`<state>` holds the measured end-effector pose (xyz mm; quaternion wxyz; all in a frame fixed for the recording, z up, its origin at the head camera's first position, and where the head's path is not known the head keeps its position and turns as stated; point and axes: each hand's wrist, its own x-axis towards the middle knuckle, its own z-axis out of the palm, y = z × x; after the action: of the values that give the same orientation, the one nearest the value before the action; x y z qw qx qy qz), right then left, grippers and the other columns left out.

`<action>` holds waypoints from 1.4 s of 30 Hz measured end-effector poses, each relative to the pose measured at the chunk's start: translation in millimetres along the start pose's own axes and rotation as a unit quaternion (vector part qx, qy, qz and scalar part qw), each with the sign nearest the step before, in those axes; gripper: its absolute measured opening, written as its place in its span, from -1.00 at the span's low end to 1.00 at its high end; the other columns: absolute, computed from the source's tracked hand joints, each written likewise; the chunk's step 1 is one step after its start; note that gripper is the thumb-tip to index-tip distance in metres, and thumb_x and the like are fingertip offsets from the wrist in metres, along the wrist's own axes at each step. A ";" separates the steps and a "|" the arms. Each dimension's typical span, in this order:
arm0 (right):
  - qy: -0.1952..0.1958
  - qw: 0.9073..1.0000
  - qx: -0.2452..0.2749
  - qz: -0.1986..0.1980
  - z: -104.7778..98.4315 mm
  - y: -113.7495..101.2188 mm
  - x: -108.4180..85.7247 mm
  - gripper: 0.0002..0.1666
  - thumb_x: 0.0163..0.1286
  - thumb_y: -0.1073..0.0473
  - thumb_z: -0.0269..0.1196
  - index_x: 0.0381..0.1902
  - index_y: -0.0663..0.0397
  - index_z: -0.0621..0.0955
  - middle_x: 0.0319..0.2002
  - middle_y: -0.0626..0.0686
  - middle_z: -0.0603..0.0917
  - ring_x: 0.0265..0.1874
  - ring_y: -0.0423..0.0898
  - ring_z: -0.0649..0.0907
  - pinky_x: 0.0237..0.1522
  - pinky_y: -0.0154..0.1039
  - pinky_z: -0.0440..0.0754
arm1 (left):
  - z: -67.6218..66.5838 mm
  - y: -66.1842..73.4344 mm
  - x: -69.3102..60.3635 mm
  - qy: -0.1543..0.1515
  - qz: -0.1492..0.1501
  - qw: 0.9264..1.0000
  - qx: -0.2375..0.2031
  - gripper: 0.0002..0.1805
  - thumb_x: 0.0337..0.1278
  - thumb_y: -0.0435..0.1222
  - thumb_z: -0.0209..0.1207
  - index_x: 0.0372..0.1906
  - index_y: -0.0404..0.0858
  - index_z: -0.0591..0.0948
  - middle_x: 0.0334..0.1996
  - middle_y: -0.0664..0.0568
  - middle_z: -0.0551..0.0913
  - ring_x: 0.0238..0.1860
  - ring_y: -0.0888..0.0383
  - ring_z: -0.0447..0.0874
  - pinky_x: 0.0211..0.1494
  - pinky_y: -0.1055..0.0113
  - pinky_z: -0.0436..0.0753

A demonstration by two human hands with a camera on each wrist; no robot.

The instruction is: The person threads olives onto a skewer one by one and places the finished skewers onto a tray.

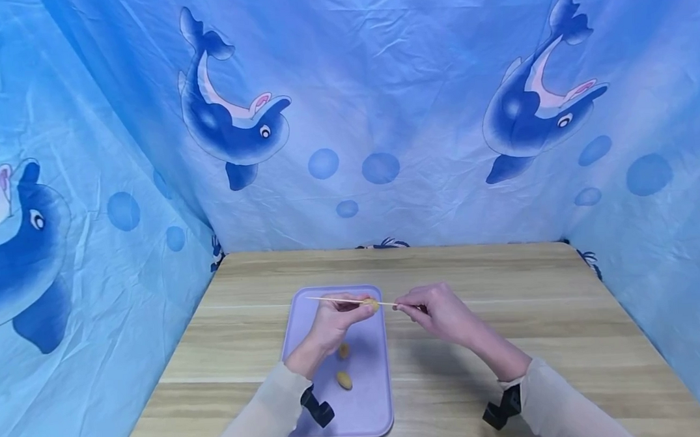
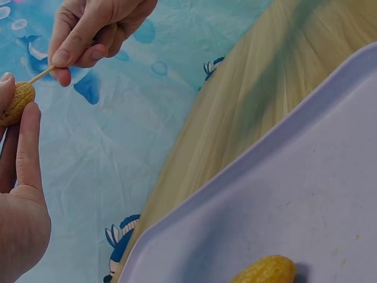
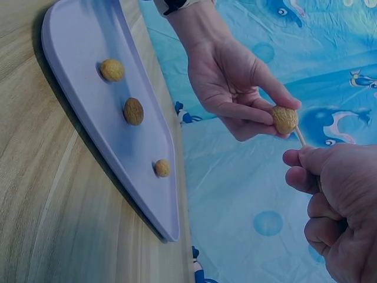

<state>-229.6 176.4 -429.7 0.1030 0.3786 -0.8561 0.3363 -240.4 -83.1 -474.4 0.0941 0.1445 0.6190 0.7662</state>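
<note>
A golden-brown puff (image 1: 371,304) with a crinkled crust is pinched between the thumb and fingers of my left hand (image 1: 331,323), above a purple tray (image 1: 364,417). A thin wooden skewer (image 1: 334,299) runs through the puff, with its longer part reaching left across that hand. On the other side, my right hand (image 1: 439,311) pinches the skewer's short right-hand part, its remaining fingers curled in. Three similar puffs lie apart on the tray in the right wrist view: a round one (image 3: 112,69), a darker one (image 3: 134,111) and a small one (image 3: 162,168).
The tray lies on a wood-grain table (image 1: 481,395), left of its middle, with a low raised rim. Blue curtains (image 1: 414,66) printed with dolphins hang behind and at both sides. Small crumbs (image 2: 344,262) dot the tray.
</note>
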 end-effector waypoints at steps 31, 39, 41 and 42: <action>-0.014 0.999 0.029 0.005 5.7 -1.6 0.4 -0.82 0.53 0.25 0.34 -0.03 0.07 0.85 -0.47 -0.11 0.73 -0.61 -0.44 0.44 -0.63 -0.47 0.52 | 3.1 -3.6 -2.8 0.000 0.012 0.999 0.039 -0.61 0.18 -0.45 0.48 0.05 -0.60 0.70 -0.27 0.26 0.88 -0.20 0.30 0.86 -0.02 0.43 0.85; -0.016 1.000 0.024 0.000 7.0 -2.7 -0.8 -0.83 0.51 0.27 0.36 -0.06 0.08 0.86 -0.44 -0.11 0.76 -0.58 -0.45 0.48 -0.62 -0.48 0.56 | 5.0 -8.4 -2.5 -0.008 0.013 1.000 0.027 -0.62 0.17 -0.48 0.46 0.03 -0.64 0.69 -0.27 0.25 0.88 -0.20 0.29 0.86 -0.02 0.43 0.85; -0.014 1.000 0.026 0.002 7.0 -3.3 -0.9 -0.83 0.51 0.27 0.36 -0.06 0.09 0.86 -0.45 -0.11 0.74 -0.59 -0.45 0.46 -0.63 -0.48 0.55 | 6.7 -7.8 -2.8 -0.008 0.014 1.000 0.026 -0.57 0.17 -0.49 0.46 0.06 -0.70 0.64 -0.27 0.26 0.87 -0.20 0.30 0.86 -0.01 0.43 0.85; -0.013 1.000 0.026 0.004 6.9 -3.8 -0.9 -0.83 0.51 0.27 0.36 -0.06 0.08 0.86 -0.46 -0.12 0.74 -0.60 -0.45 0.45 -0.63 -0.47 0.54 | 7.3 -7.3 -2.8 -0.007 0.015 1.000 0.024 -0.55 0.17 -0.49 0.46 0.07 -0.72 0.62 -0.27 0.26 0.87 -0.21 0.30 0.86 -0.02 0.43 0.85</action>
<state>-225.7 170.6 -433.4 0.0802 0.3819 -0.8500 0.3540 -235.5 -75.7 -480.4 0.0834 0.1612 0.6345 0.7514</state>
